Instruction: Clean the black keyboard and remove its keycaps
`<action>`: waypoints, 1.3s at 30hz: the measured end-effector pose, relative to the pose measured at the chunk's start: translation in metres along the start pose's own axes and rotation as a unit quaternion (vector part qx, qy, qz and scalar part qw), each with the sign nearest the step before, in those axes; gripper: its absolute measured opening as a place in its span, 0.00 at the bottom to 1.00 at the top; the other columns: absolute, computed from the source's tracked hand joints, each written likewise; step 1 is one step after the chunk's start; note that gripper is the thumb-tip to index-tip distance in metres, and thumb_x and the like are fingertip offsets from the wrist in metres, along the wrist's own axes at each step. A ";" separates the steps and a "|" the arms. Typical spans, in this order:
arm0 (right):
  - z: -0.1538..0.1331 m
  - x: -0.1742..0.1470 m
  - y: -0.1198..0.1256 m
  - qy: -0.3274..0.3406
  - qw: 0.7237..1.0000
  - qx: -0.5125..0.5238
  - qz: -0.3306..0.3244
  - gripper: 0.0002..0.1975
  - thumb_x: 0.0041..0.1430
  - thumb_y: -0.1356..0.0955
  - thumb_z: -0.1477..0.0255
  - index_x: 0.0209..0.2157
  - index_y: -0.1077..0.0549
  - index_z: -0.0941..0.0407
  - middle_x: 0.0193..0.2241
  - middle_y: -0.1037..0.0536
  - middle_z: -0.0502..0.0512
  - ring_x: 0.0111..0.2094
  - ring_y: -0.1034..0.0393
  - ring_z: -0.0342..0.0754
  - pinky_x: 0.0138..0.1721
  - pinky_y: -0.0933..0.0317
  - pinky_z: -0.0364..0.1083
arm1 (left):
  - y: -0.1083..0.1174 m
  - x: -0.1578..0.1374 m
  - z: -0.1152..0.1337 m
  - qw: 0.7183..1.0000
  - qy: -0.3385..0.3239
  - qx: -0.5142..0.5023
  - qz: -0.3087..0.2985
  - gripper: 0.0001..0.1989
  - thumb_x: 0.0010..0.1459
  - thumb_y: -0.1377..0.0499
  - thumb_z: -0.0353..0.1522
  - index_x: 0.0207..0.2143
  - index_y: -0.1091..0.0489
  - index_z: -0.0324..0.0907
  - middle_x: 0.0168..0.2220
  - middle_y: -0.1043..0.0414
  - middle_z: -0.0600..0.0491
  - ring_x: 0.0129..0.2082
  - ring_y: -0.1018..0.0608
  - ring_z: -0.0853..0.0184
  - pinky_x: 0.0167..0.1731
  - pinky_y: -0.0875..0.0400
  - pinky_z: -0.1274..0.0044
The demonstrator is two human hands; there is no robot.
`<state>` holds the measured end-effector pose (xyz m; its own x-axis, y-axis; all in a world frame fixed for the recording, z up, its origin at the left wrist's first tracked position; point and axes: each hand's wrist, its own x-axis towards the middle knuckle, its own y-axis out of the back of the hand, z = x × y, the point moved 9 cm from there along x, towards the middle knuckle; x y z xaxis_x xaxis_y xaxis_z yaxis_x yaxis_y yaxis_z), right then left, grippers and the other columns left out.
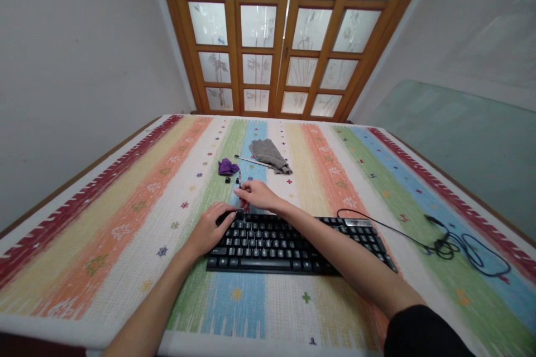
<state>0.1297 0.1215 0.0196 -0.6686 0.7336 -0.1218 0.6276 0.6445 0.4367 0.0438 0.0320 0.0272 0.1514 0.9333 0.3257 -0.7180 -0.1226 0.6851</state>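
A black keyboard [268, 242] lies on the striped tablecloth in front of me. My left hand [211, 227] grips its upper left corner, the thumb and fingers bent over the edge by the top-row keys. Just beyond that corner, my right hand [258, 196] pinches a slim pen-like tool [240, 179], held roughly upright with one end pointing away from me. Its lower end is hidden by the fingers. A small black keycap [228, 180] sits on the cloth beyond my hands, and another small dark piece is close to the tool. My right forearm crosses above the keyboard.
A crumpled purple cloth [228, 167], a grey cloth [271, 156] and a thin brush-like stick [253, 161] lie past my hands. The keyboard cable [444, 245] coils at the right. Wood-and-glass doors [274, 55] stand behind the striped tablecloth [138, 223].
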 end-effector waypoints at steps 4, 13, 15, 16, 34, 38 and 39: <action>-0.007 -0.004 0.005 0.052 0.999 0.013 0.006 0.17 0.64 0.35 0.62 0.25 0.35 0.56 0.20 0.26 0.48 0.21 0.30 0.43 0.26 0.38 0.42 | 0.001 0.000 0.001 1.000 0.006 -0.001 0.004 0.13 0.63 0.46 0.39 0.41 0.26 0.43 0.40 0.23 0.50 0.43 0.24 0.61 0.48 0.30 0.67; -0.029 -0.029 0.012 0.104 0.993 -0.048 0.013 0.09 0.64 0.35 0.69 0.31 0.30 0.58 0.25 0.22 0.51 0.26 0.29 0.45 0.32 0.40 0.43 | 0.004 0.001 0.008 0.999 -0.017 -0.025 0.021 0.10 0.62 0.43 0.40 0.39 0.28 0.43 0.40 0.24 0.50 0.44 0.24 0.61 0.48 0.30 0.68; -0.036 -0.036 0.012 0.115 0.991 -0.074 0.009 0.07 0.64 0.34 0.70 0.33 0.30 0.58 0.25 0.23 0.51 0.28 0.29 0.45 0.32 0.41 0.43 | 0.003 0.002 0.011 0.999 -0.028 -0.019 0.011 0.09 0.62 0.43 0.39 0.38 0.28 0.43 0.40 0.24 0.50 0.43 0.24 0.61 0.48 0.31 0.68; -0.039 -0.039 0.012 0.122 0.988 -0.090 0.006 0.07 0.63 0.34 0.70 0.33 0.29 0.59 0.26 0.23 0.51 0.28 0.29 0.45 0.32 0.41 0.43 | 0.002 0.002 0.012 0.999 -0.034 -0.015 0.004 0.09 0.62 0.43 0.38 0.38 0.28 0.43 0.40 0.24 0.50 0.43 0.24 0.62 0.48 0.31 0.68; -0.009 -0.057 0.033 0.105 0.992 0.064 -0.004 0.18 0.61 0.34 0.57 0.34 0.28 0.60 0.27 0.22 0.55 0.26 0.28 0.44 0.30 0.36 0.43 | 0.006 0.026 0.033 0.992 -0.105 -0.009 -0.071 0.05 0.61 0.44 0.34 0.34 0.32 0.42 0.33 0.29 0.53 0.36 0.27 0.66 0.38 0.33 0.74; -0.001 -0.057 0.046 0.076 0.992 0.087 0.043 0.17 0.59 0.32 0.58 0.30 0.29 0.60 0.24 0.23 0.55 0.24 0.30 0.43 0.27 0.37 0.42 | 0.008 0.037 0.025 0.992 -0.092 -0.017 -0.089 0.07 0.61 0.43 0.36 0.34 0.32 0.41 0.33 0.29 0.53 0.35 0.27 0.66 0.38 0.32 0.74; -0.001 -0.057 0.049 0.074 0.992 0.094 0.048 0.16 0.59 0.32 0.59 0.30 0.30 0.59 0.24 0.23 0.55 0.24 0.30 0.43 0.27 0.37 0.42 | 0.009 0.039 0.023 0.991 -0.094 -0.009 -0.093 0.07 0.61 0.43 0.36 0.34 0.32 0.41 0.33 0.29 0.53 0.35 0.27 0.65 0.38 0.32 0.73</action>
<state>0.1977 0.1106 0.0490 -0.6441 0.7633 0.0507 0.7456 0.6116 0.2646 0.0589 0.0600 0.0605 0.4039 0.8601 0.3116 -0.6774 0.0522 0.7338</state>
